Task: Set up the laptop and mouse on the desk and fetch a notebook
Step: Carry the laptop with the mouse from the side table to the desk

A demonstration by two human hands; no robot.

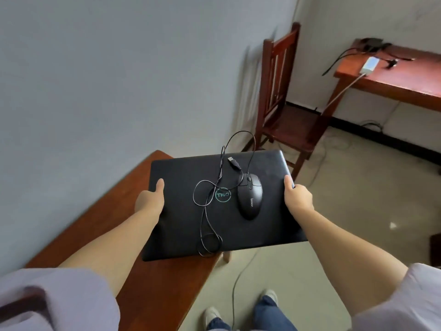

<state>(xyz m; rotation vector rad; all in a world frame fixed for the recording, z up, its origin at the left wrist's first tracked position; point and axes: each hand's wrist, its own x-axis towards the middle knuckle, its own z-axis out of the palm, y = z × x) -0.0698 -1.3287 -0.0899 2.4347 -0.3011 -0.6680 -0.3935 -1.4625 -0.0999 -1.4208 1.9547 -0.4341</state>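
A closed black laptop [181, 220] is held flat in front of me, partly over the end of a wooden table [112, 218]. My left hand [150, 199] grips its left edge and my right hand [297, 195] grips its right edge, thumbs on the lid. A black wired mouse [250, 199] lies on the lid, right of the round logo. Its thin cable [205, 225] loops over the lid, with the USB plug [235, 163] near the far edge. No notebook is in view.
A wooden chair [284, 96] stands against the wall ahead. A wooden desk [393, 75] at the far right carries a white power strip [369, 64] and black cables. Cables trail on the tiled floor [358, 199]. My shoes show below.
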